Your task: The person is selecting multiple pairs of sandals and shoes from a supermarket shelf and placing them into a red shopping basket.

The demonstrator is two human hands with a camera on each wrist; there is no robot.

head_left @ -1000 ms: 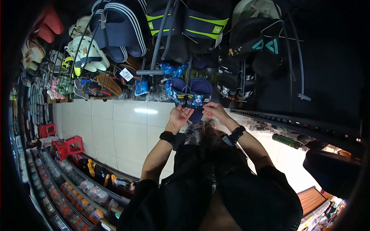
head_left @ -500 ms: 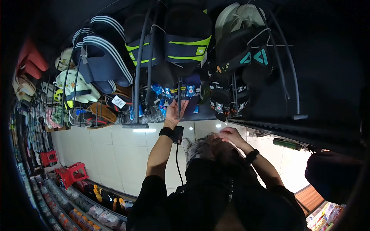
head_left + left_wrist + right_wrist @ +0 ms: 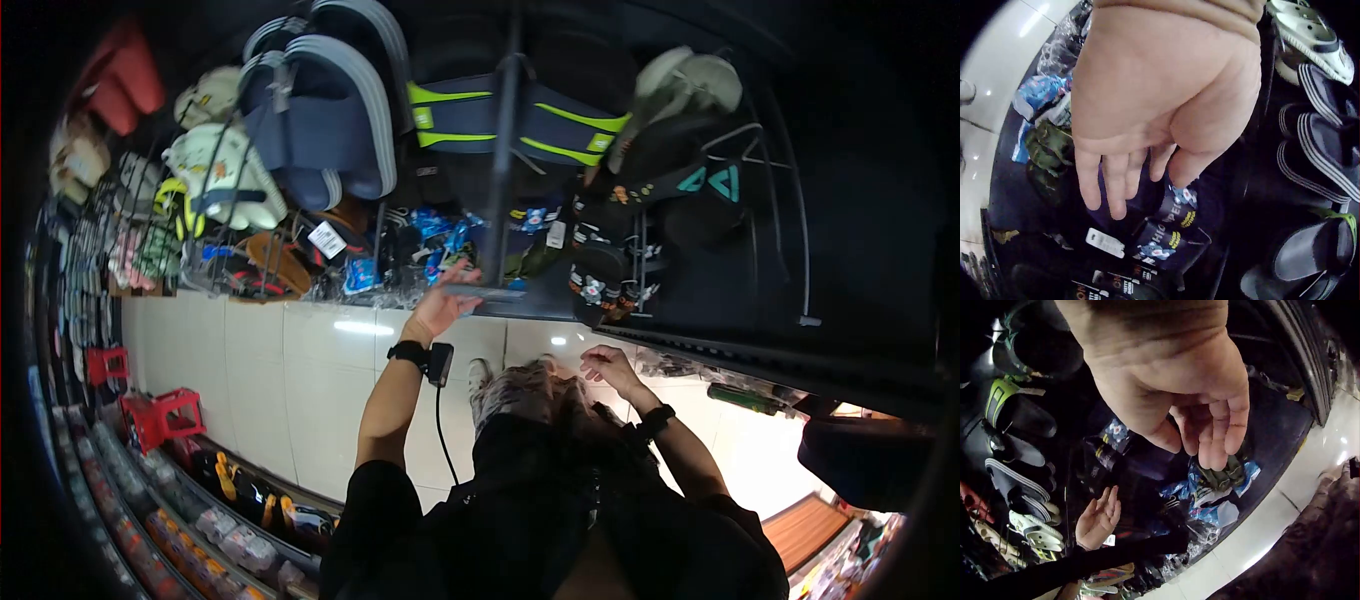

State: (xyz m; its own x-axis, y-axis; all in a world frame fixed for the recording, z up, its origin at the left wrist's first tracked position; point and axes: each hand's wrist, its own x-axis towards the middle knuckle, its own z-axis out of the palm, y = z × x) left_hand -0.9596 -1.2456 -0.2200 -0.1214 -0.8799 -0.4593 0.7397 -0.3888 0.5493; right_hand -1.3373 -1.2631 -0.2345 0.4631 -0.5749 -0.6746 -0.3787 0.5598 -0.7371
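My left hand (image 3: 450,292) is raised to the slipper rack, fingers straight and spread, holding nothing. In the left wrist view the left hand (image 3: 1141,125) hovers just above a dark navy slipper pair with a cartoon dog print (image 3: 1169,231), which hangs on the rack with a white tag beside it. The right wrist view shows the same left hand (image 3: 1099,519) open in front of the rack. My right hand (image 3: 605,365) is lower, near my chest, away from the rack. Its fingers (image 3: 1213,434) hang loosely curled around nothing.
The rack is crowded with hanging footwear: navy striped slides (image 3: 320,110), black slides with lime stripes (image 3: 520,115), white clogs (image 3: 215,170). A grey metal rack bar (image 3: 500,180) juts out beside my left hand. Red stools (image 3: 160,410) stand on the white tiled floor (image 3: 300,360).
A second ago both hands held the navy cartoon slippers. The left hand then lifted them to the rack and has let go; the right hand dropped toward my chest.
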